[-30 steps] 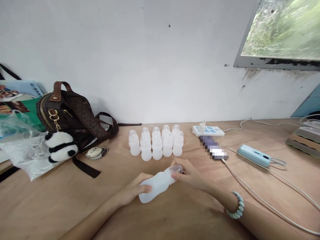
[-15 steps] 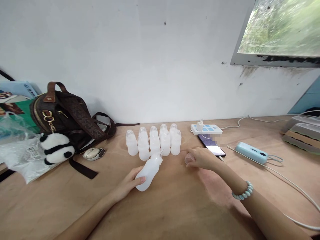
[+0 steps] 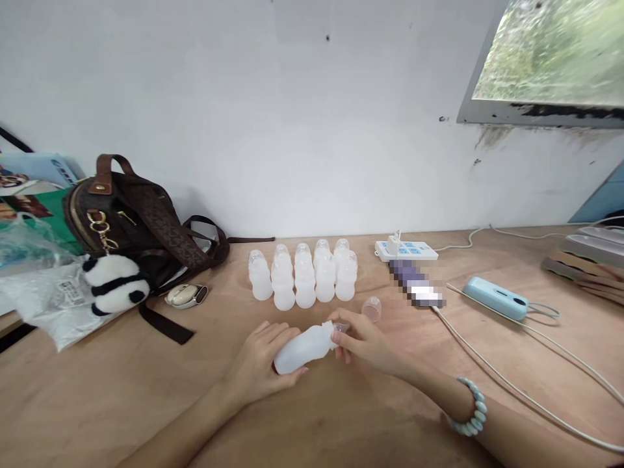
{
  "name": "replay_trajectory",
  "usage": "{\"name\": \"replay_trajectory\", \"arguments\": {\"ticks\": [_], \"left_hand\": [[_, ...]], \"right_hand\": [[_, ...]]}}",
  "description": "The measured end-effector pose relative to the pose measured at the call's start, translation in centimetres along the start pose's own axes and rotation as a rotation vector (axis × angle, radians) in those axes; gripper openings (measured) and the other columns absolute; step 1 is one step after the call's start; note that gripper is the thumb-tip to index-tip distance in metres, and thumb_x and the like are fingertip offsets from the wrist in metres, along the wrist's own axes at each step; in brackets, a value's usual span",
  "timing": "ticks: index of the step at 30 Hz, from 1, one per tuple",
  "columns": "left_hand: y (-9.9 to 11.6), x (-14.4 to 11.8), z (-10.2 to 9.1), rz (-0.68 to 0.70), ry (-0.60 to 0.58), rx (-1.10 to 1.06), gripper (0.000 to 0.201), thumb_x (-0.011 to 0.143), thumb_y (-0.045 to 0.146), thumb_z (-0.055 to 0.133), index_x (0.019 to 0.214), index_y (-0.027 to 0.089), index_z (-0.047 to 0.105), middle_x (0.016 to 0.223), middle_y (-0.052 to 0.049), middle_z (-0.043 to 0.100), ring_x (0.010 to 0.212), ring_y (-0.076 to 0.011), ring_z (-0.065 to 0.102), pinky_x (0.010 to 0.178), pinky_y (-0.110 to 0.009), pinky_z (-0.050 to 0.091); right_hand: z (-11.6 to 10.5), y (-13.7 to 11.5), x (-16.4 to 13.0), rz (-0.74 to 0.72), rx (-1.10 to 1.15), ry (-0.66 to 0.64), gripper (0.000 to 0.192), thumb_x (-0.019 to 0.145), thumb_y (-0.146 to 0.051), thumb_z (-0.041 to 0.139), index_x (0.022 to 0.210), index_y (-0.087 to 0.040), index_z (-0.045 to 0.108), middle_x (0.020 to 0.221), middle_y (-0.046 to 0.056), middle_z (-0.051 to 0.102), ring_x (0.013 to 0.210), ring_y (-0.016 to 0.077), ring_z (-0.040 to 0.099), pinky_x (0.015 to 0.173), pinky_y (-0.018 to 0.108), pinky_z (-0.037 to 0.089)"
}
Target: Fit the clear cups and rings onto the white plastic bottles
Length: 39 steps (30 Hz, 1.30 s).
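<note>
My left hand is wrapped round the lower body of a frosted white baby bottle, which lies tilted with its top to the right. With thumb and fingers, my right hand pinches the collar and clear nipple end of the same bottle. A clear bottle cap stands on the table just beyond my right hand. Behind my hands, several more capped baby bottles stand upright in close rows.
At the left are a brown backpack, a panda plush, a plastic bag and a wristband. On the right lie a power strip, a phone, a light-blue power bank and a white cable.
My right hand has let go of the clear cap on the table and moved left to the bottle's top. The bottle in my left hand has tipped further toward horizontal.
</note>
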<state>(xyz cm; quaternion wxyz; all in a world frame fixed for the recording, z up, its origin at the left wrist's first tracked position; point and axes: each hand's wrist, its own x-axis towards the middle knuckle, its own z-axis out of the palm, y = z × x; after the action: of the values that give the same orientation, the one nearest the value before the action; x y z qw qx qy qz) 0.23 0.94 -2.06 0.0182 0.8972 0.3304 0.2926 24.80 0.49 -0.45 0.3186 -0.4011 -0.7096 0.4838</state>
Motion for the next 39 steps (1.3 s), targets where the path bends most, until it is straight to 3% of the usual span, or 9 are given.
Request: {"name": "replay_trajectory", "arguments": {"ticks": [3,7,22,25,28,32,35,39], "left_hand": [[0.2,0.0,-0.2,0.067,-0.011,0.043,0.033,0.079,0.039,0.062,0.102,0.015,0.059,0.081,-0.007,0.072,0.067,-0.0228,0.065,0.065,-0.034,0.044],[0.3,0.1,-0.6,0.028,-0.065,-0.021,0.03,0.081,0.041,0.058,0.1,0.018,0.059,0.08,-0.005,0.072,0.066,-0.0213,0.065,0.064,-0.032,0.043],[0.1,0.4,-1.6,-0.169,-0.172,-0.398,0.026,0.072,0.037,0.063,0.089,0.017,0.066,0.071,0.0,0.064,0.061,-0.0159,0.055,0.061,-0.027,0.039],[-0.1,0.3,-1.4,-0.29,-0.229,-0.588,0.032,0.075,0.046,0.061,0.084,0.016,0.066,0.067,0.001,0.059,0.058,-0.013,0.049,0.054,-0.023,0.035],[-0.5,0.1,-1.0,-0.405,-0.269,-0.767,0.046,0.077,0.061,0.054,0.075,0.015,0.062,0.062,0.002,0.053,0.056,-0.0116,0.044,0.049,-0.021,0.032],[-0.8,-0.1,-0.4,-0.459,-0.209,-0.709,0.048,0.079,0.062,0.054,0.08,0.016,0.064,0.068,0.0,0.057,0.063,-0.0139,0.048,0.052,-0.021,0.036],[-0.5,-0.1,-0.3,-0.406,-0.221,-0.667,0.041,0.08,0.054,0.057,0.085,0.014,0.065,0.07,0.0,0.058,0.062,-0.0132,0.048,0.053,-0.021,0.036],[-0.1,-0.1,-0.5,-0.328,-0.254,-0.557,0.029,0.078,0.041,0.061,0.088,0.015,0.066,0.072,0.001,0.059,0.062,-0.0132,0.05,0.057,-0.022,0.037]], "right_hand": [[0.9,0.5,0.2,0.057,0.146,0.035,0.035,0.087,-0.053,0.059,0.087,-0.02,0.05,0.058,-0.004,0.059,0.046,0.0104,0.052,0.045,0.022,0.038],[1.2,0.3,0.1,0.048,0.206,0.05,0.037,0.083,-0.053,0.064,0.084,-0.02,0.049,0.063,-0.004,0.059,0.052,0.0102,0.053,0.049,0.022,0.04],[2.1,0.4,-0.4,-0.012,0.045,0.063,0.023,0.092,-0.043,0.055,0.087,-0.021,0.052,0.071,-0.001,0.058,0.062,0.0134,0.054,0.055,0.025,0.041],[1.7,0.5,-0.6,-0.125,-0.139,0.075,0.018,0.092,-0.039,0.056,0.096,-0.021,0.054,0.085,0.003,0.063,0.074,0.0172,0.059,0.063,0.028,0.046],[1.1,0.9,-0.6,-0.307,-0.316,0.066,0.026,0.092,-0.035,0.059,0.114,-0.023,0.054,0.108,0.008,0.064,0.097,0.0226,0.061,0.082,0.035,0.051],[0.6,1.6,-0.5,-0.443,-0.355,0.065,0.033,0.094,-0.031,0.056,0.126,-0.026,0.05,0.123,0.01,0.057,0.114,0.025,0.055,0.098,0.042,0.046],[0.7,1.7,-0.5,-0.325,-0.291,0.101,0.049,0.093,-0.036,0.057,0.138,-0.027,0.04,0.121,0.01,0.06,0.112,0.0256,0.057,0.096,0.042,0.047],[0.5,1.1,-0.3,-0.079,-0.165,0.055,0.023,0.098,-0.038,0.046,0.112,-0.022,0.057,0.088,0.004,0.067,0.081,0.02,0.064,0.074,0.035,0.051]]}}
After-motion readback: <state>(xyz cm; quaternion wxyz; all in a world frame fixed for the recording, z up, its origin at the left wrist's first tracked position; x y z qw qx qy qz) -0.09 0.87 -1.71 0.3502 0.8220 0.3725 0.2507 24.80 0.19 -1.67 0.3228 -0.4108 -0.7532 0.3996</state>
